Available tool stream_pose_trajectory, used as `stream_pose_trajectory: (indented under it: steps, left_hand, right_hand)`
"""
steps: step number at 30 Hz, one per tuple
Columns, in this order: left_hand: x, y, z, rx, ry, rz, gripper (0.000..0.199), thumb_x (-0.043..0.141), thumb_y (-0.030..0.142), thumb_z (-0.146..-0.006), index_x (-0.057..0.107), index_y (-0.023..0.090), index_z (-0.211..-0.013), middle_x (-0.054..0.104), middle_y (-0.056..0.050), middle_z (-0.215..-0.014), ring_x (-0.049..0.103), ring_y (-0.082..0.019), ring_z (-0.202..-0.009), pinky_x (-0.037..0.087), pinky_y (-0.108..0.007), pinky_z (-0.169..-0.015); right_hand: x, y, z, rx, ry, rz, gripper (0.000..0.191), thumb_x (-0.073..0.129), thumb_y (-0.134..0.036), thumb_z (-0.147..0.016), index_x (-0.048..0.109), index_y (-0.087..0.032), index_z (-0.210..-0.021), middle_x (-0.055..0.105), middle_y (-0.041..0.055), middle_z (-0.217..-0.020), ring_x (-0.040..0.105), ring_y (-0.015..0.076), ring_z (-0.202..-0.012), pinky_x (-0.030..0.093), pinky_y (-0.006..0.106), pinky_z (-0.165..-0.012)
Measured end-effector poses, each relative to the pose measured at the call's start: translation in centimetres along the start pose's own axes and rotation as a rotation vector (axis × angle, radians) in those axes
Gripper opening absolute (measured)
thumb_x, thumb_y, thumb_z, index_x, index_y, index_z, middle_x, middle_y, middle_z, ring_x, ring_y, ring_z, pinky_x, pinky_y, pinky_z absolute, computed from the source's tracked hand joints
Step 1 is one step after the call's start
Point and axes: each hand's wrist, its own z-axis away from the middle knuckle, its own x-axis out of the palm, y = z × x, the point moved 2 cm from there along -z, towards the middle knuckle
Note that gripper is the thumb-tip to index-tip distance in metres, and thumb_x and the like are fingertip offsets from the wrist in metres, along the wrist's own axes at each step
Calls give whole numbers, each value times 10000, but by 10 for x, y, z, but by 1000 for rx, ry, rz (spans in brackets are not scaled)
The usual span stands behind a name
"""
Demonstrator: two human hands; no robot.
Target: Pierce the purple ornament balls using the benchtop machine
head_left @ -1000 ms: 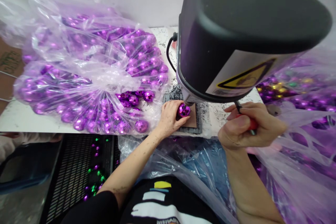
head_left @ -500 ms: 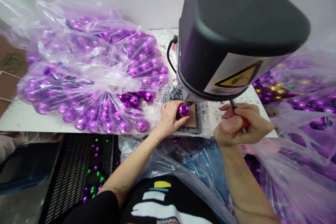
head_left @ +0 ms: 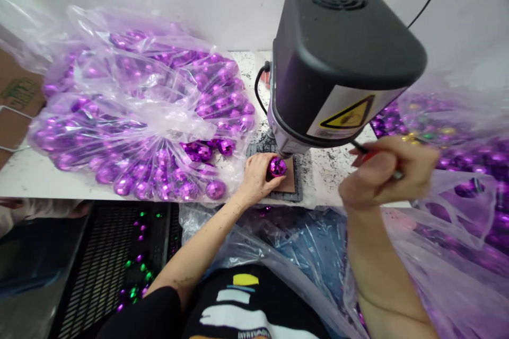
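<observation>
My left hand (head_left: pixel 257 179) grips a shiny purple faceted ball (head_left: pixel 277 167) between thumb and fingers. The ball rests over a brown board (head_left: pixel 287 182) on the dark metal base, right beneath the tip of a black drill press (head_left: pixel 350 37) with a yellow warning label. My right hand (head_left: pixel 387 172) is wrapped round the machine's lever (head_left: pixel 361 146), which has a red part partly covered by the fingers; this hand is somewhat blurred. A clear plastic bag (head_left: pixel 159 116) full of similar purple balls lies to the left of my left hand.
Dark shavings dot the white table (head_left: pixel 24 180). More bagged purple, gold and green balls (head_left: pixel 433 132) are at the right. A black crate (head_left: pixel 103 254) with green and purple beads stands below the table. A cardboard box (head_left: pixel 18 90) sits at the far left.
My right hand has moved right and slightly up with the lever. The machine's head appears lower and further left in view. My left hand still holds the ball in about the same place.
</observation>
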Motion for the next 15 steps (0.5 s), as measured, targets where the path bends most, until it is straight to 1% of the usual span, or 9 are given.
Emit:
stream_pose_trajectory:
  steps: [1, 2, 3, 5, 7, 9, 10, 12, 15]
  left_hand:
    - [0, 0, 0, 1, 6, -1, 468, 719, 356, -847, 530, 190, -1242, 628, -102, -1175, 574, -262, -1120, 403, -403, -1013]
    - [0, 0, 0, 4, 14, 5, 469, 721, 357, -847, 529, 190, -1242, 625, -106, -1186, 573, -265, -1131, 407, -408, -1018]
    - [-2, 1, 0, 9, 25, 20, 472, 722, 360, -850, 526, 191, -1244, 620, -111, -1199, 570, -266, -1143, 412, -412, -1024]
    - [-6, 4, 2, 25, 46, 74, 482, 718, 368, -861, 510, 192, -1258, 605, -117, -1228, 563, -263, -1167, 422, -417, -1038]
    - [-13, 8, 11, 33, 62, 128, 492, 710, 372, -873, 491, 190, -1275, 593, -122, -1241, 559, -259, -1176, 441, -416, -1039]
    - [-19, 15, 26, 28, 47, 144, 502, 702, 378, -878, 481, 191, -1288, 594, -122, -1226, 564, -260, -1163, 466, -420, -1023]
    - [-20, 20, 35, 24, 17, 138, 511, 698, 384, -879, 476, 194, -1299, 596, -121, -1220, 570, -262, -1155, 479, -424, -1013]
    - [-21, 30, 54, 22, -83, 109, 540, 681, 383, -892, 450, 207, -1347, 593, -124, -1238, 579, -270, -1162, 495, -435, -1006]
    - [-24, 42, 71, 31, -233, 82, 716, 693, 454, -876, 350, 228, -1463, 535, -148, -1365, 557, -294, -1248, 503, -451, -1024]
  right_hand:
    - [4, -1, -16, -33, 22, 8, 360, 477, -415, -961, 574, -123, -774, 466, -21, -650, 430, 8, -586, 319, 173, -573]
    - [9, -1, -31, -27, 19, 22, 348, 479, -377, -970, 578, -105, -775, 476, -15, -689, 435, 1, -622, 313, 171, -597]
    - [15, -1, -44, -30, -11, 25, 365, 491, -378, -969, 562, -93, -752, 437, -27, -661, 382, -15, -594, 272, 165, -583]
    - [26, 0, -63, 16, -61, 16, 452, 428, -446, -986, 517, -87, -725, 358, -41, -630, 321, -20, -593, 246, 159, -590]
    - [34, 1, -72, 76, -93, -11, 513, 365, -520, -976, 468, -95, -709, 303, -51, -616, 290, -23, -590, 230, 163, -596]
    - [39, 2, -74, 102, -83, -46, 526, 354, -557, -954, 429, -105, -695, 277, -56, -606, 279, -25, -580, 201, 178, -586]
    - [39, 3, -73, 107, -73, -64, 527, 364, -568, -944, 415, -109, -690, 268, -59, -599, 274, -25, -573, 183, 189, -577]
    - [40, 4, -72, 137, -58, -95, 542, 384, -600, -916, 390, -114, -675, 251, -64, -583, 264, -25, -559, 162, 214, -568]
    - [40, 5, -72, 234, -60, -119, 589, 408, -650, -846, 334, -109, -626, 248, -68, -585, 256, -31, -558, 181, 239, -589]
